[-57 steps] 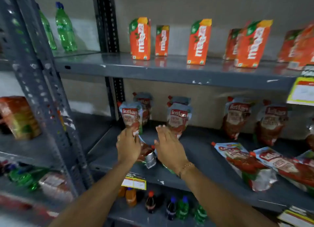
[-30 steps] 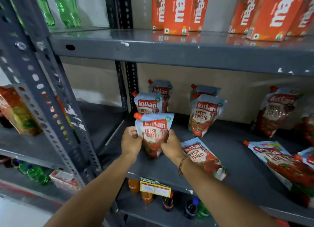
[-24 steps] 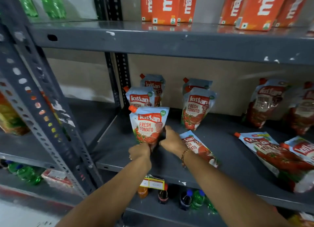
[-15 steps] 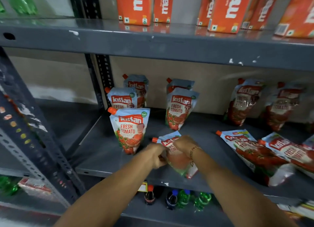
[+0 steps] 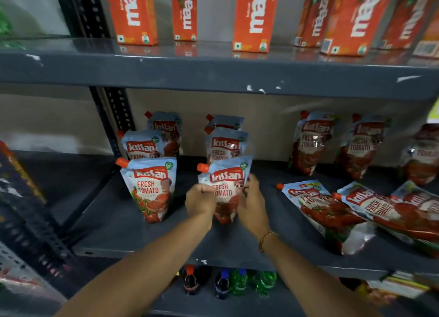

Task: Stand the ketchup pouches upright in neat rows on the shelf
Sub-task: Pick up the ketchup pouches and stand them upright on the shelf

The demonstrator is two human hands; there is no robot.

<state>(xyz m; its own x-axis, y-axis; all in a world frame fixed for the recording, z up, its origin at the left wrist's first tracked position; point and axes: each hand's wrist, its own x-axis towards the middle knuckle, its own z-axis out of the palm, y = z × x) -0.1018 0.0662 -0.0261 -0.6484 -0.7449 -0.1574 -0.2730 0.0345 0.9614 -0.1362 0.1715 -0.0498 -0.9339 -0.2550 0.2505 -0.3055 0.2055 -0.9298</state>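
Observation:
Both my hands hold one ketchup pouch upright on the grey middle shelf. My left hand grips its left side and my right hand its right side. It stands in front of two more upright pouches. To its left is a column of three standing pouches, the front one free of my hands. Further right, three pouches lean against the back wall. Several pouches lie flat on the shelf at right.
Orange juice cartons stand on the shelf above. Soft-drink bottles sit on the shelf below. A perforated grey upright borders the ketchup bay on the left, with another rack post nearer me.
My hands let go of the left front pouch, picked up the pouch that lay flat mid-shelf, and stood it upright at the front of the second column.

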